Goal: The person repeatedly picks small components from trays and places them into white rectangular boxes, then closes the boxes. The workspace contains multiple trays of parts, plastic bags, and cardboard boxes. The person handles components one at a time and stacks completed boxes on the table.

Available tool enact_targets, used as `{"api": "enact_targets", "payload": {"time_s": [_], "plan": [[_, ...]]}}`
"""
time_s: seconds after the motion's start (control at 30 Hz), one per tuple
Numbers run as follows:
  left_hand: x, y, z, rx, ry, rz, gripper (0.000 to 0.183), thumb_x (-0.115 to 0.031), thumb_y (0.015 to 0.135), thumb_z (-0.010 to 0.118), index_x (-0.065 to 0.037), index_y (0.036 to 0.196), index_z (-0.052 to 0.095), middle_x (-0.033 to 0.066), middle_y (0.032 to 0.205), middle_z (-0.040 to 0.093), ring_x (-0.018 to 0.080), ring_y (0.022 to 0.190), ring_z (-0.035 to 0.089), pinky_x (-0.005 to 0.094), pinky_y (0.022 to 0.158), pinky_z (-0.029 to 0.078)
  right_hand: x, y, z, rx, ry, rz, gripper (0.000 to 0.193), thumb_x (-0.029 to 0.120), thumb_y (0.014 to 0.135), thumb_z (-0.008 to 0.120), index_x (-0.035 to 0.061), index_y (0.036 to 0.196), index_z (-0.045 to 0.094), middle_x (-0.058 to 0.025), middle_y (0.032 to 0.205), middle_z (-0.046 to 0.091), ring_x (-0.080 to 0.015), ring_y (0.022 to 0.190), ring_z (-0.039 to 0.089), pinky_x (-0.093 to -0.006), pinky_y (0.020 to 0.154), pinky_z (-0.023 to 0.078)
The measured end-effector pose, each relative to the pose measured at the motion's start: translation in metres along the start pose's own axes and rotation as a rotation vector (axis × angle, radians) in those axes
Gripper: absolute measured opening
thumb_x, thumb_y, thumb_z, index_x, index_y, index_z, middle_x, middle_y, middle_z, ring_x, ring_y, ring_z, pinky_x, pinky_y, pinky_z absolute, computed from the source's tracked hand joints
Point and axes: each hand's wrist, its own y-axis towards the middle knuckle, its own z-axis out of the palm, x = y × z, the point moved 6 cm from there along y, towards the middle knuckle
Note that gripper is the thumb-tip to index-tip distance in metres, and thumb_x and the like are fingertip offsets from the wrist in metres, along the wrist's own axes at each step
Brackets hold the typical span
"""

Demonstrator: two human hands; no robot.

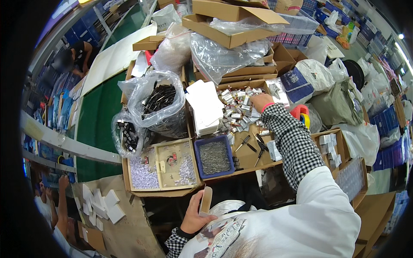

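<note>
Reaching right hand (261, 101) into silver clip pile (235, 112), grip unclear; left hand (194, 217) pinching small card (206, 201)

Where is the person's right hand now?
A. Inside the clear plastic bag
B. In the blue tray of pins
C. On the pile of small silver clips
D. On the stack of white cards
C: the right hand rests on the pile of small silver clips, beyond the blue tray.

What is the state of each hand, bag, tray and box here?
Left hand: holds a small card box, upright.
Right hand: reaches into the pile of small silver packs.
Clear bag: open, full of dark clips.
Blue tray: full of pins.
Top carton: flaps open.
</note>
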Motion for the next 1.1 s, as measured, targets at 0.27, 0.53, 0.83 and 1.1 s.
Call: {"api": "enact_targets", "payload": {"time_s": [0.27, 0.53, 0.83, 1.1], "plan": [[0.013, 0.002, -0.008, 0.075, -0.329, -0.057, 0.099, -0.032, 0.066, 0.081, -0.002, 0.139, 0.023, 0.0097, 0.132, 0.035, 0.0191, 0.115, 0.043, 0.0344, 0.092, 0.043, -0.01, -0.015, 0.009, -0.096, 0.247, 0.095, 0.017, 0.011, 0.086, 0.044, 0.0055, 0.093, 0.059, -0.0196, 0.094, 0.061, -0.0343, 0.091, 0.06, -0.0434, 0.078, 0.047], [0.01, 0.005, -0.023, 0.153, -0.348, -0.04, 0.098, -0.037, 0.066, 0.08, 0.0, 0.138, 0.025, 0.0095, 0.126, 0.041, 0.0188, 0.111, 0.046, 0.0334, 0.091, 0.044, -0.009, -0.051, -0.004, -0.099, 0.362, 0.171, 0.028, 0.015, 0.071, 0.068, 0.0103, 0.097, 0.057, -0.0112, 0.091, 0.065, -0.0302, 0.088, 0.062, -0.039, 0.075, 0.048], [0.004, 0.002, -0.044, 0.239, -0.481, -0.019, 0.095, -0.057, 0.067, 0.071, 0.001, 0.131, 0.033, 0.0145, 0.123, 0.047, 0.0239, 0.109, 0.052, 0.0369, 0.087, 0.049, 0.06, -0.098, -0.139, -0.196, 0.706, -0.05, 0.02, 0.012, 0.079, 0.061, 0.0028, 0.097, 0.063, -0.013, 0.088, 0.066, -0.0223, 0.08, 0.064, -0.0295, 0.071, 0.049], [-0.001, 0.012, -0.062, 0.395, -0.669, -0.024, 0.097, -0.063, 0.065, 0.069, -0.001, 0.131, 0.034, 0.0139, 0.116, 0.051, 0.0233, 0.104, 0.054, 0.039, 0.084, 0.05, 0.194, -0.161, -0.222, 0.028, 0.851, -0.586, 0.015, 0.004, 0.08, 0.065, 0.0037, 0.094, 0.064, -0.0062, 0.087, 0.066, -0.0163, 0.079, 0.064, -0.0265, 0.07, 0.049]]}}
